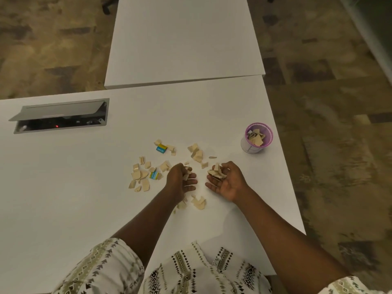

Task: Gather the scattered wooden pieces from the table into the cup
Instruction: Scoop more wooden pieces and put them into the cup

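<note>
Head view: white table (63, 187) strewn with pale wooden pieces (140, 177), left of and beyond both hands, a few more near the wrists. Left hand (180, 181) pinching a piece in curled fingers. Right hand (224, 181) palm up, fingers cupped loosely around a small heap of pieces. Purple-rimmed cup (256, 137) upright near the table's right edge, partly filled with pieces.
</note>
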